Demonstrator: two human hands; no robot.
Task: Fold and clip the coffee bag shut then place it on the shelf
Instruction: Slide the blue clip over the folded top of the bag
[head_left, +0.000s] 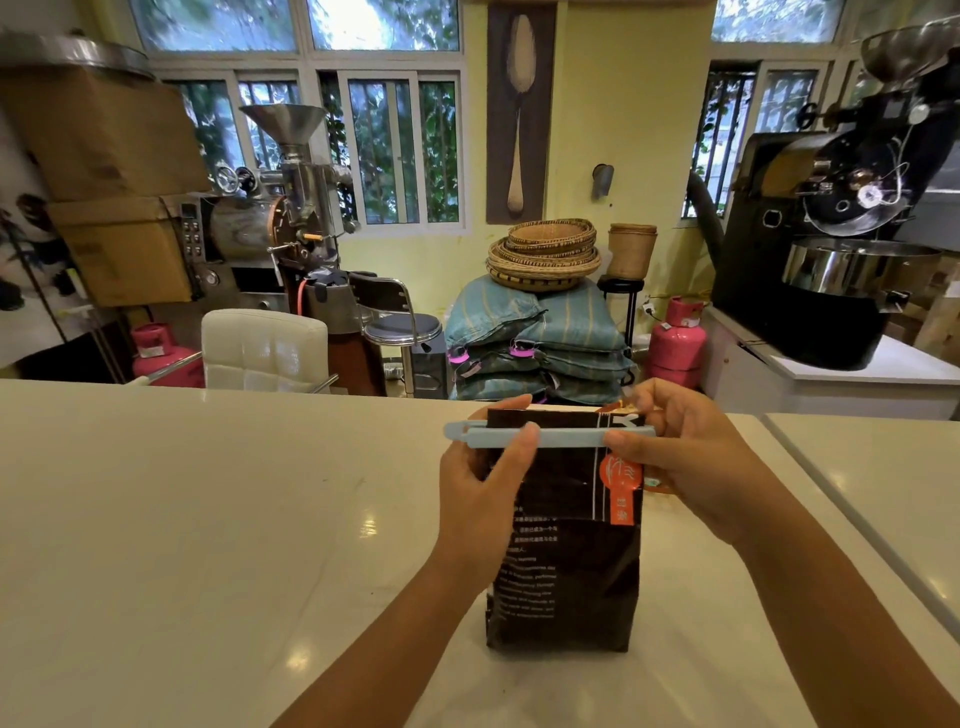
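Observation:
A dark brown coffee bag with white print and an orange label stands upright on the cream counter. A long pale blue clip lies across its folded top. My left hand grips the bag's left side, thumb pressed on the clip. My right hand holds the clip's right end and the bag's top corner, fingers behind the bag.
A seam splits the counter from a second slab at the right. Beyond the counter stand a white chair, a stool, stacked sacks with baskets, pink gas cylinders and coffee roasters.

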